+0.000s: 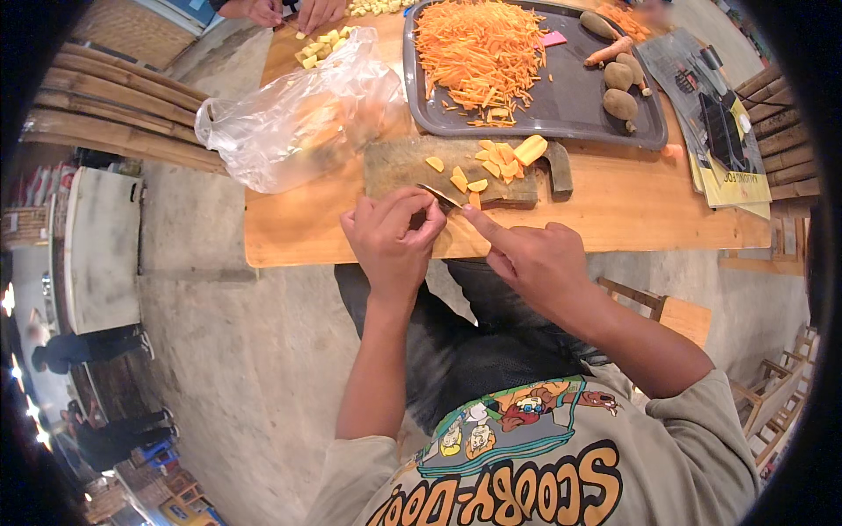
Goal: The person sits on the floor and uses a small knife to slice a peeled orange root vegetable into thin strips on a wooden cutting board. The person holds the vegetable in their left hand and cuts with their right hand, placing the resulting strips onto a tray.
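Note:
A knife blade [442, 196] lies slanted between my two hands at the front edge of a worn wooden cutting board [395, 158]. My left hand [398, 230] pinches at the blade with thumb and fingers; the handle cannot be made out. The extended index finger of my right hand [539, 256] touches the blade's near end, its other fingers curled, and whether they hold anything is hidden. On the board are orange carrot slices [503, 161], several loose pieces [459, 177] and a cut carrot chunk [530, 150] near the board's hooked handle [560, 172].
Beyond the board stands a dark tray [566, 98] with shredded carrot [480, 52], a pink object [553, 39], a whole carrot [608, 51] and brown root vegetables [619, 104]. A clear plastic bag [296, 125] lies left, near diced pieces [322, 47] and another person's hands [319, 13]. Printed sheets [737, 177] lie right.

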`<state>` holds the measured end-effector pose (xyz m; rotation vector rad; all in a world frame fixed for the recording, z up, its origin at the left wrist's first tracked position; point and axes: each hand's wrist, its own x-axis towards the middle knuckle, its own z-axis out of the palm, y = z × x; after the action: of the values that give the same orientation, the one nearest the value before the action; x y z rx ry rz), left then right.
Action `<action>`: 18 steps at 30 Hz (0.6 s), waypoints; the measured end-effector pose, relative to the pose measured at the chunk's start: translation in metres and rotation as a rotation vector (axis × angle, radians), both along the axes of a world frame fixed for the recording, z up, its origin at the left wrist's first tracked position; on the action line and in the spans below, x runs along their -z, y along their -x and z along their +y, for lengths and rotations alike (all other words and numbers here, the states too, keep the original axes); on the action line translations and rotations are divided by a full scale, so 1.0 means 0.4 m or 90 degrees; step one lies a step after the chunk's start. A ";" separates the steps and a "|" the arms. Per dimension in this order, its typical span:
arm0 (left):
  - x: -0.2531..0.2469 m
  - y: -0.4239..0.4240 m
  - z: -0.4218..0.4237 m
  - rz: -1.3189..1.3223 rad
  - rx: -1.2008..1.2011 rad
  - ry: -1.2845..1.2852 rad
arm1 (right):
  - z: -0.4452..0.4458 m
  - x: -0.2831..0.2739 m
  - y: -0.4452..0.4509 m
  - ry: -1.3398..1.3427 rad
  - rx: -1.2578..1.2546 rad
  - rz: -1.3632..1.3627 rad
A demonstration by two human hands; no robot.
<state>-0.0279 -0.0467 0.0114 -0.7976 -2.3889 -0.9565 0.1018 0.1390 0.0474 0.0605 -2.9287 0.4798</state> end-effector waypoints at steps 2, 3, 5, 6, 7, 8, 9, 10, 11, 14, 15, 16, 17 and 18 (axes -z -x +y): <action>-0.002 0.000 -0.002 0.005 0.000 0.002 | 0.003 -0.006 -0.001 0.000 0.003 0.007; 0.001 0.000 -0.004 0.009 0.002 -0.001 | 0.003 -0.010 -0.001 0.002 0.002 0.012; 0.000 0.000 -0.005 0.013 0.002 -0.003 | 0.000 -0.013 -0.001 0.015 -0.002 0.020; 0.001 0.000 -0.004 0.013 0.001 -0.002 | -0.002 -0.014 -0.002 0.026 -0.004 0.024; 0.002 0.000 -0.002 0.013 0.000 -0.001 | -0.003 -0.014 -0.002 0.037 -0.006 0.027; 0.004 0.000 -0.001 0.011 0.003 -0.006 | -0.004 -0.013 -0.002 0.035 -0.007 0.024; 0.005 0.000 -0.002 0.009 0.004 -0.011 | -0.005 -0.014 -0.002 0.034 -0.008 0.022; 0.006 0.000 -0.002 0.007 0.005 -0.016 | -0.005 -0.014 -0.002 0.033 -0.010 0.019; 0.006 -0.001 -0.002 0.005 0.004 -0.017 | -0.004 -0.015 -0.002 0.033 -0.013 0.007; 0.004 -0.003 -0.003 0.006 -0.001 -0.014 | -0.001 -0.018 -0.003 0.037 -0.022 -0.020; 0.006 -0.002 -0.004 0.012 -0.001 -0.009 | -0.002 -0.020 -0.004 0.040 -0.021 -0.023; 0.006 -0.002 -0.004 0.017 -0.001 -0.003 | -0.002 -0.021 -0.005 0.043 -0.021 -0.026; 0.006 -0.002 -0.003 0.016 -0.001 -0.005 | -0.002 -0.023 -0.006 0.039 -0.021 -0.028; 0.004 -0.003 -0.003 0.015 -0.001 -0.007 | -0.002 -0.025 -0.006 0.036 -0.022 -0.030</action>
<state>-0.0267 -0.0479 0.0100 -0.7987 -2.3614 -0.9531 0.1041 0.1380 0.0574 0.0939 -2.9623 0.5755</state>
